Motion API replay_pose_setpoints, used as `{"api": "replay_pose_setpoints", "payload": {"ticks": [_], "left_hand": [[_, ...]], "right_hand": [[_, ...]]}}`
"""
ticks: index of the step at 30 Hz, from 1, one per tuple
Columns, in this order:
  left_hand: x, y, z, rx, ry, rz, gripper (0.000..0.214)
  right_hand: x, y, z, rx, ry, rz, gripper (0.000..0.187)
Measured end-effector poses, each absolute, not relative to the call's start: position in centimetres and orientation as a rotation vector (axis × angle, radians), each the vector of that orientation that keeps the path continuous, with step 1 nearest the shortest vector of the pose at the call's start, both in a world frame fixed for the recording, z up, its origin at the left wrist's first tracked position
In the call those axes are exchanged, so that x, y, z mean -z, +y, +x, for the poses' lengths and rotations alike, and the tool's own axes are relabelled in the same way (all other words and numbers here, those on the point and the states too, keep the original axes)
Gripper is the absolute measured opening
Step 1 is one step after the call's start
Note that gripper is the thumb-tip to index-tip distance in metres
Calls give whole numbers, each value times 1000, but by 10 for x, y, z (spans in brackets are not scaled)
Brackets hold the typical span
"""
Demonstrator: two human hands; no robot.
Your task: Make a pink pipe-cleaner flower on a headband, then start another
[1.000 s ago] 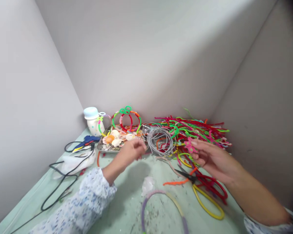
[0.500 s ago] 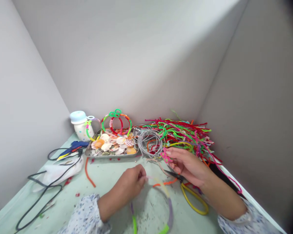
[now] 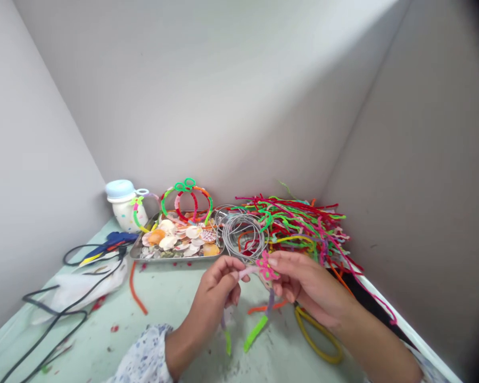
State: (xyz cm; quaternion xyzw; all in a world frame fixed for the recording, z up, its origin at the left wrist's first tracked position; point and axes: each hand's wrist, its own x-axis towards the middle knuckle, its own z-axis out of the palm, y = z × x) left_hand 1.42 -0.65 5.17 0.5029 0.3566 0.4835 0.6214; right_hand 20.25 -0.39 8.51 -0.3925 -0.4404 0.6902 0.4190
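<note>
Between my hands is a curved band of coloured pipe cleaner, its pale pink part stretched across the gap and its purple and bright green ends hanging below. My left hand pinches the pale pink part between thumb and fingers. In my right hand is a pink pipe-cleaner flower with small green spots, held in the fingertips against the band. Whether the flower is fastened to the band I cannot tell. Yellow-handled scissors lie under my right wrist, their blades mostly hidden.
A metal tray of seashells stands at the back, with finished-looking pipe-cleaner hoops over it. Beside it are coiled wire and a pile of pipe cleaners. A white jar, glue gun and dark cord are left.
My hands have come together, and the pink flower now meets the pale pink part of the band. The band has risen and turned, its green end swinging left. The view has shifted slightly.
</note>
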Motion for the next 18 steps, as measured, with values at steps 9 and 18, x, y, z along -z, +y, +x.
{"api": "replay_pose_setpoints", "payload": {"ticks": [9, 18], "left_hand": [[-71, -22, 21, -1122, 862, 1220, 14], [-79, -32, 18, -1076, 933, 1368, 13]], "right_hand": [[-90, -11, 200, -1779, -1151, -941, 19], [-74, 0, 208, -1952, -887, -739, 12]]}}
